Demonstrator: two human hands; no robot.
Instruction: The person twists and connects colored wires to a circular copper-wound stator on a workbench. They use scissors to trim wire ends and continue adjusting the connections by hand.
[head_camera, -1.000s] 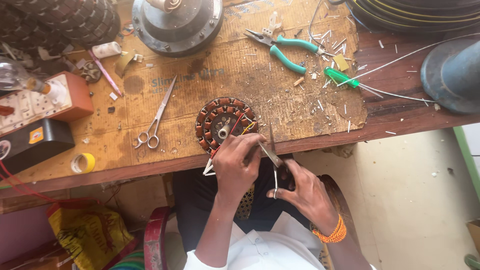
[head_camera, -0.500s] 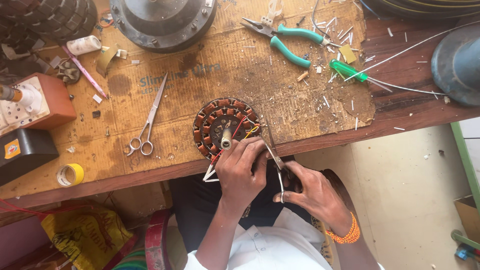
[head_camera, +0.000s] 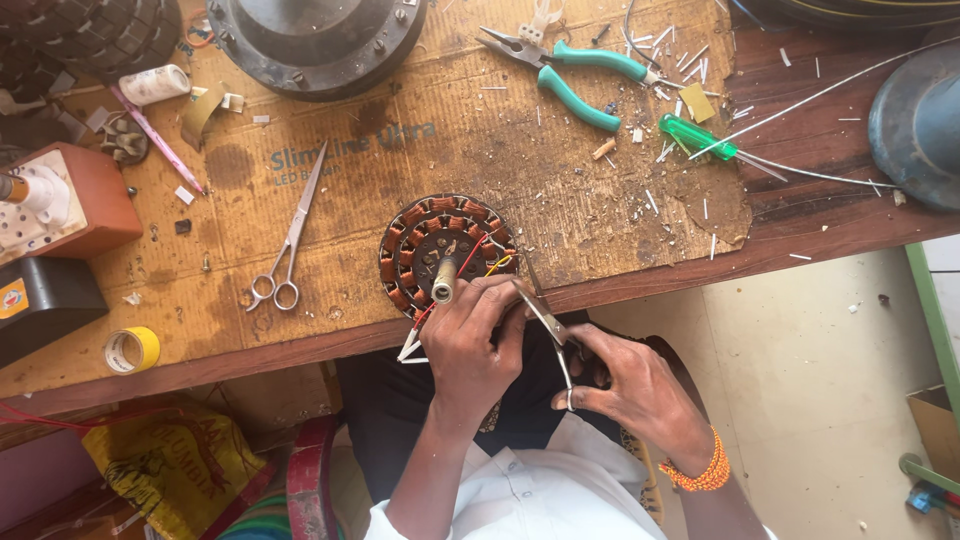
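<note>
At the workbench's (head_camera: 820, 215) near edge, my left hand (head_camera: 478, 345) curls over the rim of a copper-wound fan stator (head_camera: 440, 250), pinching its wires. My right hand (head_camera: 640, 390) is closed around a pair of scissors (head_camera: 545, 320), blades pointing at those wires. Another pair of scissors (head_camera: 290, 240) lies on the cardboard (head_camera: 480, 130).

Left hand (head_camera: 478, 340) curled at the surface's near edge, fingers pinched tight; right hand (head_camera: 635, 385) just off the edge, grip closed, forearms angling in.

Bright even daylight, sharp, soft shadows
</note>
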